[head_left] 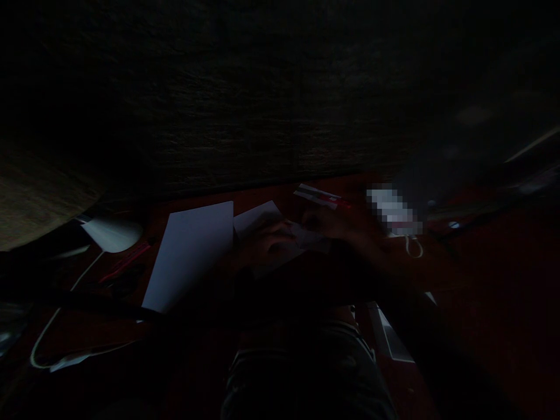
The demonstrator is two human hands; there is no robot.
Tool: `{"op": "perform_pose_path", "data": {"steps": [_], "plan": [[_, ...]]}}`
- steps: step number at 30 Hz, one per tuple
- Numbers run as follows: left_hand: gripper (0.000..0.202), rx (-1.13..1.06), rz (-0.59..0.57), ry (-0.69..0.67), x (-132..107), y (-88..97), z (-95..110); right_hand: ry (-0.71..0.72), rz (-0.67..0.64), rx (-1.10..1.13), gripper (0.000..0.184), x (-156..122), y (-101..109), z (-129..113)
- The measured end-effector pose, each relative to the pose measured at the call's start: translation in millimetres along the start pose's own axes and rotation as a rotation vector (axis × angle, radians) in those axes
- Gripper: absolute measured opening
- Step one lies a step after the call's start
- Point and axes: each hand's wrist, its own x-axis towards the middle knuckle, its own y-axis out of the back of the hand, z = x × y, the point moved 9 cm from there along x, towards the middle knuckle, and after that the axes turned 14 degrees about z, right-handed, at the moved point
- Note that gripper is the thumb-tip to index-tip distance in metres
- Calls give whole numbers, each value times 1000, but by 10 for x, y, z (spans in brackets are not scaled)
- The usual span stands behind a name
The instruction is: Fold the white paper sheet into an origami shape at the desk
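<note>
The scene is very dark. My left hand (271, 239) rests with curled fingers on a small pale sheet of paper (258, 219) on a reddish table (481, 280). My right hand (326, 224) lies just to its right, pressing on the same crumpled or folded paper (308, 238); its fingers are too dim to read. A larger white sheet (192, 251) lies flat to the left of both hands.
A white and red card or packet (319, 196) lies beyond the hands. A pale lamp-like object (111, 233) and a white cord (48, 332) sit at the left, with red pens (126, 262) nearby. A pixelated patch (394, 210) is at right. My lap (306, 373) shows below.
</note>
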Motion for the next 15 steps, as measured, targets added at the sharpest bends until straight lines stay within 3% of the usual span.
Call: {"op": "perform_pose_path", "data": {"steps": [5,15], "plan": [[42,-59,-23,6,-35,-59,-12,-22,-6,-24,15,15,-22,27],[46,57,-20,-43,1,-74,-42,-15,2,-27,17,-2,5,-9]]}}
